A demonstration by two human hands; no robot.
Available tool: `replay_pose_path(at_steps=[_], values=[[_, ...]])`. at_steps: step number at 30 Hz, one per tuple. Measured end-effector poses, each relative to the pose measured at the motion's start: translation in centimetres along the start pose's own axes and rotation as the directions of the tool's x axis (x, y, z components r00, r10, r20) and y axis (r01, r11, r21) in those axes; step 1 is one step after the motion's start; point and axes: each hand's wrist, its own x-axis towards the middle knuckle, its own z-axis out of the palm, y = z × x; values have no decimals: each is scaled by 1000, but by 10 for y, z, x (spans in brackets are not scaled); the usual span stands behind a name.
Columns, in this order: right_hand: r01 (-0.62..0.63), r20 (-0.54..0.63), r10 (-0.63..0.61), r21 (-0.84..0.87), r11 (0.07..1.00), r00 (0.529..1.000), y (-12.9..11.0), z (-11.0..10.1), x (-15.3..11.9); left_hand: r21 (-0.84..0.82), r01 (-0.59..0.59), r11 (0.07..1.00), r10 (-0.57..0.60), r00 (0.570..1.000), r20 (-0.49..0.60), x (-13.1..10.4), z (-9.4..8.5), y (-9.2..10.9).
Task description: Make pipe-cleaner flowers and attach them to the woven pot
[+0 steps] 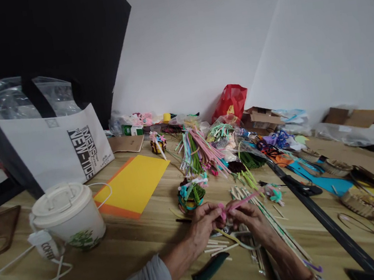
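My left hand (201, 225) and my right hand (251, 221) meet over the table, fingers pinched on a pink pipe cleaner (245, 200). One end is bunched into a small curl at the left fingertips, while a straight length sticks out past the right fingers. Just beyond my left hand sits a small round basket (190, 195) wound in colourful fuzzy stems. Below the hands lie scissors (245, 241), partly hidden, and several short pale sticks (216, 246). Dark-handled pliers (211, 269) rest near my left forearm.
A lidded white cup (68, 215) with a cable stands at left, before a white bag (46, 147). Yellow paper (144, 182) lies nearby. Behind the hands spread bundles of pipe cleaners (202, 151) and a red bag (230, 102). A black strip (329, 222) crosses the right side.
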Motion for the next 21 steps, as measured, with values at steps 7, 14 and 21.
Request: replay_pose_path(at_steps=[7, 14, 21], values=[[-135, -17, 135, 27, 990, 991, 9, 1, 4, 336, -203, 920, 195, 979, 57, -3, 5, 3], [-79, 117, 141, -420, 904, 983, 4, -5, 0, 704, -367, 608, 345, 921, 182, -7, 4, 2], [121, 287, 104, -667, 736, 952, -16, -9, -9, 770, -584, 257, 397, 790, 467, -18, 9, 7]])
